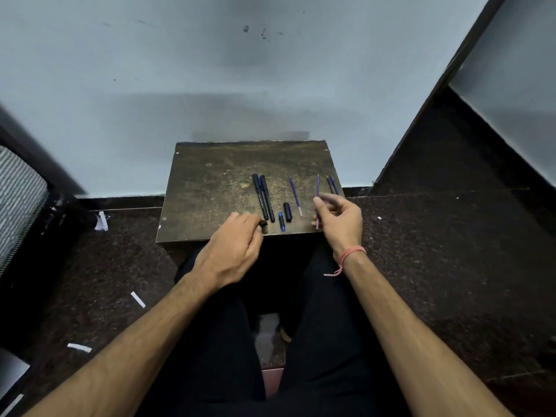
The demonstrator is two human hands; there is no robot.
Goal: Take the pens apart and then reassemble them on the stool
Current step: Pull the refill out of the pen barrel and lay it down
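Note:
A worn brown stool point(210, 188) stands in front of me with pen parts on it. Two dark pen barrels point(264, 197) lie side by side near the middle. A black cap point(288, 212) and a small blue piece point(282, 221) lie just right of them. A loose blue refill point(295, 195) rests further right, and two more thin refills point(332, 185) lie by the right edge. My right hand point(340, 219) pinches a purple refill point(318, 188), held almost upright. My left hand point(237, 240) grips a small black pen piece point(264, 227) at the front edge.
A pale wall rises right behind the stool. Dark speckled floor lies on both sides, with white paper scraps point(137, 299) on the left. A striped cushion point(18, 200) sits at far left. My legs in black trousers are below the stool.

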